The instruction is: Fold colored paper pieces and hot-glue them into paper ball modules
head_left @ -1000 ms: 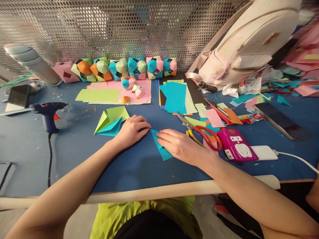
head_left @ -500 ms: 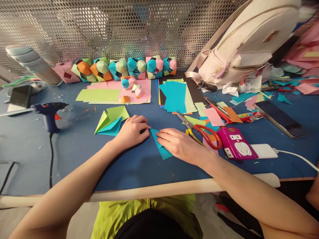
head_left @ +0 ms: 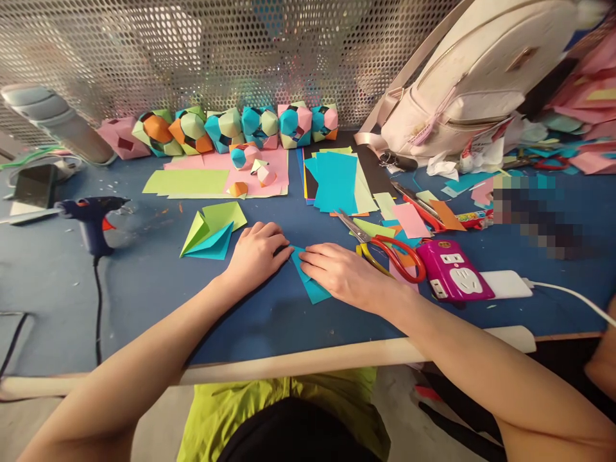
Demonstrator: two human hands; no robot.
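Observation:
A piece of blue folded paper [head_left: 312, 287] lies on the table in front of me, partly hidden under my fingers. My left hand [head_left: 258, 253] is closed, its thumb and fingertips at the paper's upper left corner. From the other side my right hand [head_left: 339, 273] presses its fingers together on the paper, holding it down; its thumb is hidden. Left of my left hand sits a green folded paper [head_left: 226, 215] with a blue folded piece [head_left: 216, 242] against it. Orange and yellow-handled scissors [head_left: 380, 247] lie beyond my right hand.
A glue gun [head_left: 91, 221] stands at left. Several paper balls [head_left: 224, 128] line the perforated metal panel [head_left: 231, 58]. Blue sheets [head_left: 334, 183], a magenta power socket [head_left: 455, 269], a backpack [head_left: 462, 96] and paper scraps [head_left: 411, 220] occupy the right. A white-covered edge [head_left: 308, 358] runs along the front.
The view has shifted slightly. My right fingers have slid a little up and left along the blue paper, nearer my left hand. My left hand stays at the corner.

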